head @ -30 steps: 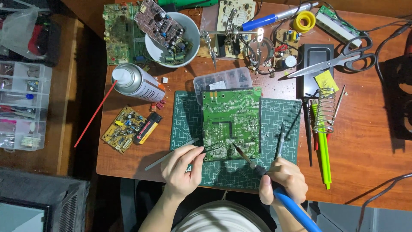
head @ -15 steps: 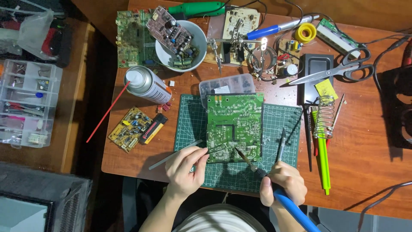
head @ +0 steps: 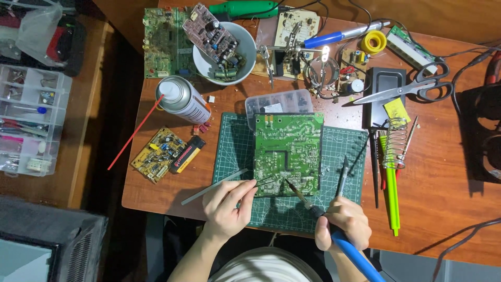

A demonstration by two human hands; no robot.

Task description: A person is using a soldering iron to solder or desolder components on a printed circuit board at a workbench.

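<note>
Evidently, fingers point(head: 237, 190) pinching tweezers point(head: 224, 187), closed.

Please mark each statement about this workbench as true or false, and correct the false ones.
1. The right hand holds a blue-handled soldering iron. True.
2. The left hand holds scissors. False: it holds tweezers; the scissors lie on the table.
3. The green circuit board lies on a green cutting mat. True.
4. The white bowl is empty. False: it holds circuit boards.
5. The spray can lies to the right of the mat. False: left.
</note>
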